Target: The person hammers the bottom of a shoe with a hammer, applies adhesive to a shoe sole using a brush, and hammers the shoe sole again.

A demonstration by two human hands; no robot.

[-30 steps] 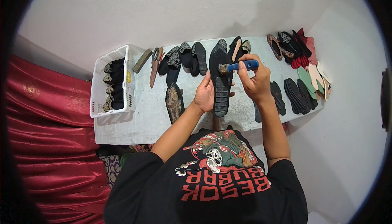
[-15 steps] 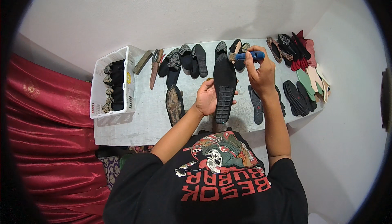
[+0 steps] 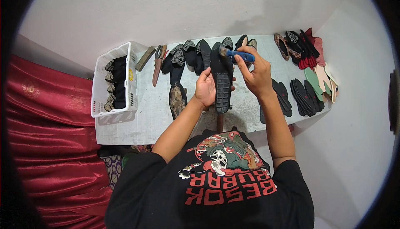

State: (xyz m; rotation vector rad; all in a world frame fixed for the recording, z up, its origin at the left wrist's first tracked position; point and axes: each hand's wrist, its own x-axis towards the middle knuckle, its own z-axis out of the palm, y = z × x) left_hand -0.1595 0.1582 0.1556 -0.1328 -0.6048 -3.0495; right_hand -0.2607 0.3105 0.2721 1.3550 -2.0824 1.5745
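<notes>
My left hand (image 3: 206, 89) holds a black shoe sole (image 3: 223, 85) by its side, fingers wrapped behind it. Its ridged heel part points toward me and the smoother toe part points away. In my right hand (image 3: 256, 72) is a paintbrush with a blue handle (image 3: 242, 56), gripped between thumb and fingers. The brush's bristles (image 3: 223, 51) touch the sole near its toe end. To the left of my left hand, a brown, mottled sole (image 3: 178, 99) lies on the table.
On the pale table (image 3: 125, 129) stands a white plastic basket (image 3: 132, 85) with black shoes. Beside it lie a dark block (image 3: 145, 59) and scissors (image 3: 158, 64). Patterned shoes (image 3: 177, 58) line the back; black insoles (image 3: 302, 97) and green pieces (image 3: 313, 81) lie right. A red curtain (image 3: 54, 137) hangs left.
The sole in my left hand has shifted a little left and away from me. My right hand and the brush have moved left with it, the bristles staying at the toe part.
</notes>
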